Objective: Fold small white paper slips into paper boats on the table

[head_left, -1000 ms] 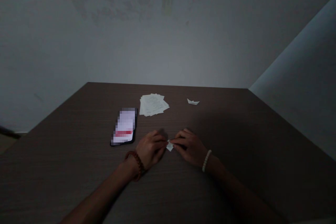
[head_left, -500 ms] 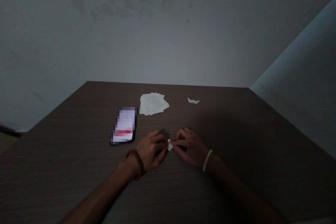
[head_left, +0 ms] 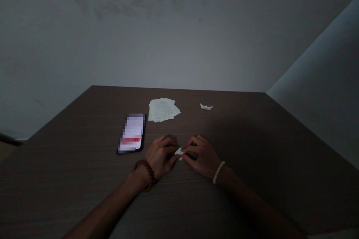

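A small folded piece of white paper (head_left: pixel 180 151) sits between my two hands, low over the table. My left hand (head_left: pixel 161 157) pinches its left side between thumb and fingers. On the right side my right hand (head_left: pixel 202 157) grips it the same way, with thumb and index finger on the paper. The fingertips cover part of the paper, so its full shape is hidden. Beyond the hands, to the right, a little folded paper boat (head_left: pixel 206 106) rests on the table.
A stack of loose printed paper sheets (head_left: pixel 163 110) lies fanned out behind my left hand. To its left is a phone (head_left: pixel 131 134) with a lit, blurred screen. The dark wooden table (head_left: pixel 84 127) meets a stained wall (head_left: pixel 179 52) at the back.
My fingers have shifted their grip on the small paper; my left thumb is now at its lower edge. More of the paper's width shows. Everything else stays in place.
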Motion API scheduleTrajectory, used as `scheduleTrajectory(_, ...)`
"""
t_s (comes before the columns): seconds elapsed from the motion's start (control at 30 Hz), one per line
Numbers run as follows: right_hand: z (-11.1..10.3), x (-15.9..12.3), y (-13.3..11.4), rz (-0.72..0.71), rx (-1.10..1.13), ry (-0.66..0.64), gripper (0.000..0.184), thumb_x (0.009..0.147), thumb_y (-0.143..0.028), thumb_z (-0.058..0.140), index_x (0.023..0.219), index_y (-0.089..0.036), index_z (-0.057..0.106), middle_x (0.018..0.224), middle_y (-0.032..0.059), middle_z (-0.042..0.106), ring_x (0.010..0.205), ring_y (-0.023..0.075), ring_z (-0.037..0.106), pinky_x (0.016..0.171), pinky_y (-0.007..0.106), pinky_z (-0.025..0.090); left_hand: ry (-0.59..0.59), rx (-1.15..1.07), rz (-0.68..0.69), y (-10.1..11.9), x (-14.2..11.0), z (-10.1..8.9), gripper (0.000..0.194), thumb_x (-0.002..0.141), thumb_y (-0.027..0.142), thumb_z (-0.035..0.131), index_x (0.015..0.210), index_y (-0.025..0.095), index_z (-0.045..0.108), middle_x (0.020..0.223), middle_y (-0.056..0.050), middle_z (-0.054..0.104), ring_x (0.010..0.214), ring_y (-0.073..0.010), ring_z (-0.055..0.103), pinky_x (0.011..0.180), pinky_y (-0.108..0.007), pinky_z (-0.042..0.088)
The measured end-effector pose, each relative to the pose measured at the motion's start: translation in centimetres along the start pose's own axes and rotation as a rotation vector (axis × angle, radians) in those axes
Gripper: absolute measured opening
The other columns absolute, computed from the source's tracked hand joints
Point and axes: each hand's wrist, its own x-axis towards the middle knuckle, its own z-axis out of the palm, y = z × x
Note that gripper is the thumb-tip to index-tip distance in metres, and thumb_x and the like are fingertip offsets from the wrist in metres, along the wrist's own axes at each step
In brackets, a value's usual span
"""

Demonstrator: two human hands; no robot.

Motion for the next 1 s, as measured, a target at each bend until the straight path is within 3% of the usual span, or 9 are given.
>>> scheduleTrajectory(0.17, -0.2, 0.1, 0.1, 0.004, 0.008, -0.001, 0.026, 0.078, -0.028, 0.069, 0.103, -0.022, 0.066, 0.094, 0.0060, 0.056, 0.091, 0.0214, 0.049, 0.080, 0.036, 0.041, -0.012, -0.044, -0.037, 0.3, 0.1, -0.1, 0.012, 0.081, 0.027, 0.064, 0.088, 0.018, 0.069, 0.092, -0.006, 0.064, 0.090, -0.0242, 0.050, 0.078, -0.039, 0.043)
scheduleTrajectory(0.43, 0.0, 0.7, 0.4, 0.009, 0.190, 0.063, 0.013, 0.073, -0.020, 0.073, 0.084, -0.019, 0.066, 0.088, 0.0041, 0.063, 0.085, 0.0184, 0.055, 0.079, 0.033, 0.042, -0.031, -0.153, -0.065, 0.4, 0.2, 0.0, 0.010, 0.076, 0.018, 0.063, 0.086, 0.019, 0.064, 0.090, -0.004, 0.065, 0.089, -0.0233, 0.052, 0.082, -0.039, 0.041)
scheduleTrajectory(0.67, 0.0, 0.7, 0.0, 0.153, 0.383, 0.111, 0.004, 0.077, -0.021, 0.069, 0.073, -0.020, 0.068, 0.063, -0.0014, 0.062, 0.059, 0.0120, 0.052, 0.058, 0.024, 0.039, 0.029, -0.266, -0.117, 1.1, 0.2, -0.6, 0.015, 0.078, 0.026, 0.064, 0.092, 0.019, 0.066, 0.086, -0.005, 0.064, 0.084, -0.0213, 0.056, 0.075, -0.035, 0.044)
scheduleTrajectory(1.0, -0.2, 0.6, -0.3, 0.232, 0.550, 0.142, 0.010, 0.080, -0.025, 0.061, 0.073, -0.018, 0.063, 0.060, -0.0023, 0.057, 0.052, 0.0101, 0.048, 0.051, 0.021, 0.038, 0.033, -0.404, -0.135, 1.5, 0.5, -1.3, 0.014, 0.083, 0.030, 0.062, 0.082, 0.019, 0.070, 0.070, -0.003, 0.063, 0.074, -0.0181, 0.054, 0.068, -0.031, 0.044)
